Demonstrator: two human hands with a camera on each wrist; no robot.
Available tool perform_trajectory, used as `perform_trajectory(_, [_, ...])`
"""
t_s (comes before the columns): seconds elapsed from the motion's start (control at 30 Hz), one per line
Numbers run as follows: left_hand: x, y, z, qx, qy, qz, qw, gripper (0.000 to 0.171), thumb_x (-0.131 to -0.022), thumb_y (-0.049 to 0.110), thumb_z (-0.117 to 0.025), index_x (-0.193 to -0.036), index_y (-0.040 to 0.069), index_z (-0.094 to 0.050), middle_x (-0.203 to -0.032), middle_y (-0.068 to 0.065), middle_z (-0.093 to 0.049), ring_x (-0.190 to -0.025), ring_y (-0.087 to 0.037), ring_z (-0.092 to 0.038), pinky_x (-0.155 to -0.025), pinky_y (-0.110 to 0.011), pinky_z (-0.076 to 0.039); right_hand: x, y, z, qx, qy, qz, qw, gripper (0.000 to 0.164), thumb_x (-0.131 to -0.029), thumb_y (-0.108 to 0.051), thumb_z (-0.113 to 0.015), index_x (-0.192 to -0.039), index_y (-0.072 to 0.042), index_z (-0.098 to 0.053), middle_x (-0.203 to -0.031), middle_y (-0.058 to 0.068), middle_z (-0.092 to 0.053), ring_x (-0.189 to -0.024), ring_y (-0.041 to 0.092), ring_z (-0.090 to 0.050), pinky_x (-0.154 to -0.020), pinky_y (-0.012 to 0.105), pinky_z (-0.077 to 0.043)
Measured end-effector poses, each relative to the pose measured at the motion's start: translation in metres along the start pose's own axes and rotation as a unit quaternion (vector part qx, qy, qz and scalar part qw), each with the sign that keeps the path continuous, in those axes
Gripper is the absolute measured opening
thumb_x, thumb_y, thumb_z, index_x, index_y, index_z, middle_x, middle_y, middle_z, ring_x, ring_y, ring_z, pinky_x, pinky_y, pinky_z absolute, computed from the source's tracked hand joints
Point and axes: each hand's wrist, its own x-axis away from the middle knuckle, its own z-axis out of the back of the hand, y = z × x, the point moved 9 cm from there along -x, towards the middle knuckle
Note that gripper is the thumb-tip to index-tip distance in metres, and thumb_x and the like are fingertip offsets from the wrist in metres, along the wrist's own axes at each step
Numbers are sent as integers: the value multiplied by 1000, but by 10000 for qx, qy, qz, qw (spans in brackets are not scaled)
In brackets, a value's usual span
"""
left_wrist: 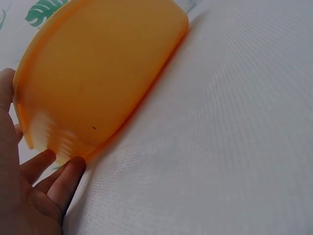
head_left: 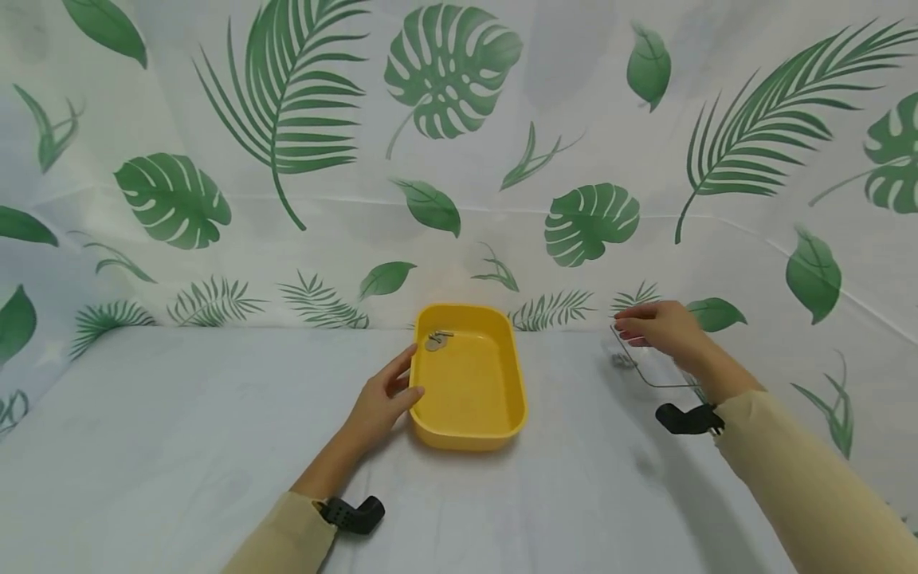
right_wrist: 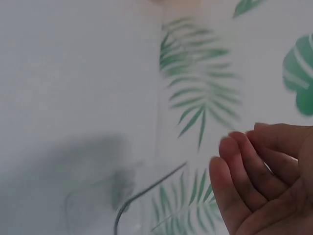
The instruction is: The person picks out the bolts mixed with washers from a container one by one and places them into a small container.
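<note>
My left hand grips the left side of a yellow tray, thumb at the rim and fingertips against the outer wall. Inside the tray's far left corner lie a few small metal pieces, flat discs and a thin pin-like one. Over on the right, my right hand hovers by the grey edge of what looks like a see-through box. Its fingers are loosely curved close to the thumb, and nothing shows between them. A small clump of grey metal pieces appears within the box outline.
A white cloth covers the table. Behind it hangs a white backdrop printed with green leaves, meeting the table's far edge just beyond the tray and box. Black cameras are strapped to both wrists.
</note>
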Motion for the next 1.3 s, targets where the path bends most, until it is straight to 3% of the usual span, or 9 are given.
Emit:
perform_trajectory(0.13, [1,-1,2,-32,46,30,10000,68,-97,19,-62,-158,30,-35,-164,-4,-38,-139,-33,-53,-109,-46,-51,4,-32,-20,-224,-312,240,9990,49,-102,-28,-59,-137,6,-57,-132,25,-65,-105,19,-73,-89,26,-61])
perform_trajectory(0.23, [3,-3,4,-47,63,49,10000,68,-97,19,-62,-158,29,-35,-164,-5,-38,-138,-33,-54,-109,-46,-51,6,-50,-36,-307,-502,343,9977,47,-101,-28,-60,-137,3,-58,-132,24,-66,-110,25,-72,-94,32,-60])
perform_trajectory(0.47, [2,-1,-1,85,24,39,10000,68,-97,18,-62,-159,26,-35,-162,-8,-40,-136,-33,-56,-107,-45,-53,13,-80,-63,-410,-913,445,9940,45,-101,-30,-61,-136,-1,-60,-131,19,-68,-111,24,-71,-99,37,-58])
perform_trajectory(0.7, [0,2,0,55,55,53,10000,68,-96,19,-63,-158,27,-36,-162,-9,-41,-135,-33,-57,-107,-45,-53,9,-109,-95,-892,-1122,661,9875,45,-99,-26,-64,-135,0,-61,-129,20,-68,-111,25,-71,-99,38,-58])
perform_trajectory(0.83, [1,3,1,18,46,29,10000,68,-97,20,-62,-158,27,-35,-162,-8,-41,-135,-32,-57,-107,-45,-53,5,-122,-113,-1091,-1186,623,9850,42,-98,-24,-66,-133,-1,-62,-129,20,-68,-115,31,-70,-100,39,-57])
perform_trajectory(1.07, [3,6,2,12,21,-43,10000,68,-97,20,-63,-158,27,-35,-161,-9,-42,-134,-32,-58,-107,-44,-53,-1,-136,-140,-1369,-1315,493,9806,37,-98,-20,-66,-130,0,-64,-126,21,-69,-105,23,-73,-100,40,-57])
perform_trajectory(1.3, [2,7,0,-27,50,10,10000,68,-96,20,-62,-159,26,-35,-162,-9,-41,-134,-33,-57,-107,-45,-53,-4,-146,-163,-1580,-1404,476,9763,38,-99,-20,-64,-130,2,-64,-128,26,-67,-119,37,-67,-102,44,-55])
